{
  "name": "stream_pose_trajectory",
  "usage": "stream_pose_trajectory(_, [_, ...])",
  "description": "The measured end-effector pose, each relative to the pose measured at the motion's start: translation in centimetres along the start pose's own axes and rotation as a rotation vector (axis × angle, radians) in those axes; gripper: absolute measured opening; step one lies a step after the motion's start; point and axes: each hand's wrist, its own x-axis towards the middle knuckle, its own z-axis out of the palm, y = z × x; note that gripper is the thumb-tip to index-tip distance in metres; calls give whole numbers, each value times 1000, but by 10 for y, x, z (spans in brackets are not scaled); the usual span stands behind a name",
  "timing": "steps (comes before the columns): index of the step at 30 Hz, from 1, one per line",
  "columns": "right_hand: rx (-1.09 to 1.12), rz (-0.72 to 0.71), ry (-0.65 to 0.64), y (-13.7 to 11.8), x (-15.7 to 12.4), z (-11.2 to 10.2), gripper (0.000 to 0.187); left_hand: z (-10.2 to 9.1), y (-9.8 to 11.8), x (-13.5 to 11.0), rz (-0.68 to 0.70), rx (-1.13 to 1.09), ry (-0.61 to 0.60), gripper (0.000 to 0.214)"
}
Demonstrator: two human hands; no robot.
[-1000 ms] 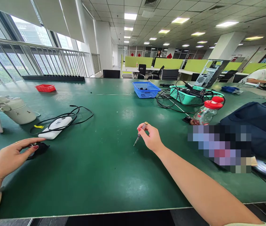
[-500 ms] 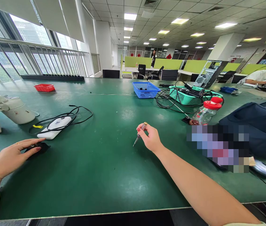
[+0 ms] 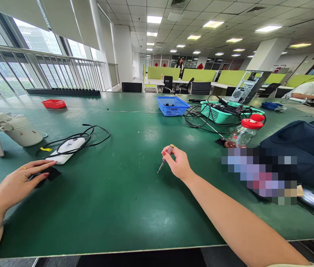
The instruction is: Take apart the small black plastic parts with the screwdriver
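Pinches a slim screwdriver between thumb and fingers of the right hand, near the frame's centre, slanting it tip-down toward the green worktop. Curves the left hand, half-open, over a black object at lower left; cannot tell whether gripping it.

The screwdriver is between flask and bag.

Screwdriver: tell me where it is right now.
In the head view, the screwdriver is near the middle, tilted tip-down in the right hand. The blue basket stands beyond it on the green table.
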Motion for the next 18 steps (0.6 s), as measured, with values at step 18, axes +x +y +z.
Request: stream_pose_trajectory(18, [-7,-4,2,0,-1,-1,24,-6,7,-4,-14,-15,-62,63])
